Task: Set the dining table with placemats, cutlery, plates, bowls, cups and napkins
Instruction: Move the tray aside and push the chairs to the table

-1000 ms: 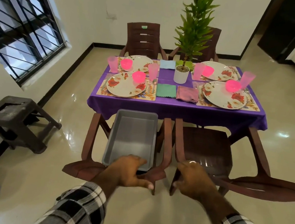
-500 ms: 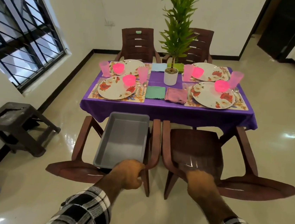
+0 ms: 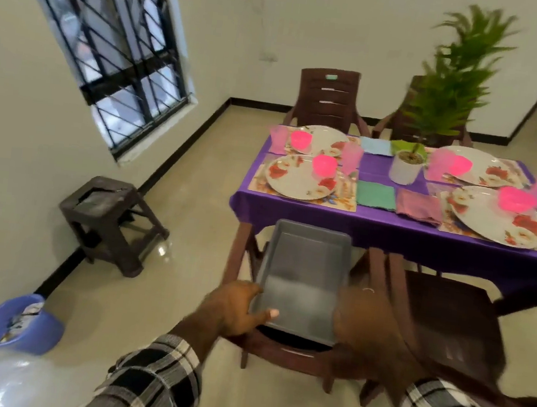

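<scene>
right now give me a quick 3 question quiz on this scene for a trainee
1. True or false: the grey tray sits on the purple tablecloth.
2. How many floral plates are on the table?
A. two
B. four
C. six
3. Fill in: the left hand grips the near-left corner of the ____.

Key
1. False. It rests on the seat of the near left chair, below the table edge.
2. B. One plate lies on each placemat, each with a pink bowl on it.
3. Tray. The right hand is at its near-right edge, too blurred to judge its fingers.
</scene>
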Action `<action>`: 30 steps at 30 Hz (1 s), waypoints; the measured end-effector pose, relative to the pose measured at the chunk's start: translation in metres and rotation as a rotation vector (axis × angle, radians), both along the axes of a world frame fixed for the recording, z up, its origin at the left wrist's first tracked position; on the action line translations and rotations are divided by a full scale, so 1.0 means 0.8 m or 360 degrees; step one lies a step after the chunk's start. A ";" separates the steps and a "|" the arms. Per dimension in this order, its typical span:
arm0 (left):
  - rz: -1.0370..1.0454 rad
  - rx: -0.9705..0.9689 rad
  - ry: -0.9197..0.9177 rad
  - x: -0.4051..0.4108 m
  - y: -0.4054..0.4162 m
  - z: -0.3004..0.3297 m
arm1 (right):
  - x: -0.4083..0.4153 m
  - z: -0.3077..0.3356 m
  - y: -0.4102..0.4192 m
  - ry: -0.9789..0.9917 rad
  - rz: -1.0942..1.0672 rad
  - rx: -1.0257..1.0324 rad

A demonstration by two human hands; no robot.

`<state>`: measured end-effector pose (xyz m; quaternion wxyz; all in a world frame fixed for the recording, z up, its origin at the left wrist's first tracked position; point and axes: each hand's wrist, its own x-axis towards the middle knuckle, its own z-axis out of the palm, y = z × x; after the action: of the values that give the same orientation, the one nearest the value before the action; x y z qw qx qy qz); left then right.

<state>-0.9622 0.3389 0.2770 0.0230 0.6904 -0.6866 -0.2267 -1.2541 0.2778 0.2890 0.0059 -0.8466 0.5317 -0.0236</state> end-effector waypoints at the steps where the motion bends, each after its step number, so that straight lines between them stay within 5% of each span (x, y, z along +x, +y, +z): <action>1: 0.0044 -0.0008 -0.0033 0.049 0.003 0.000 | 0.051 -0.003 -0.002 -0.0007 0.0024 -0.0016; 12: 0.0155 0.0059 -0.0232 0.399 -0.034 0.002 | 0.445 0.014 -0.044 -0.0043 0.0173 0.0285; 21: 0.0163 0.0176 -0.0256 0.580 -0.220 -0.018 | 0.653 -0.048 -0.244 0.0090 0.0271 0.0275; 30: 0.0324 0.0091 -0.0197 0.736 -0.446 0.013 | 0.801 -0.018 -0.473 0.0108 0.0377 0.0272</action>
<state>-0.3731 -0.0177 0.2877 -0.0162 0.7697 -0.6062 -0.1996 -0.6134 -0.1006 0.2748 0.0628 -0.9000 0.4282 0.0512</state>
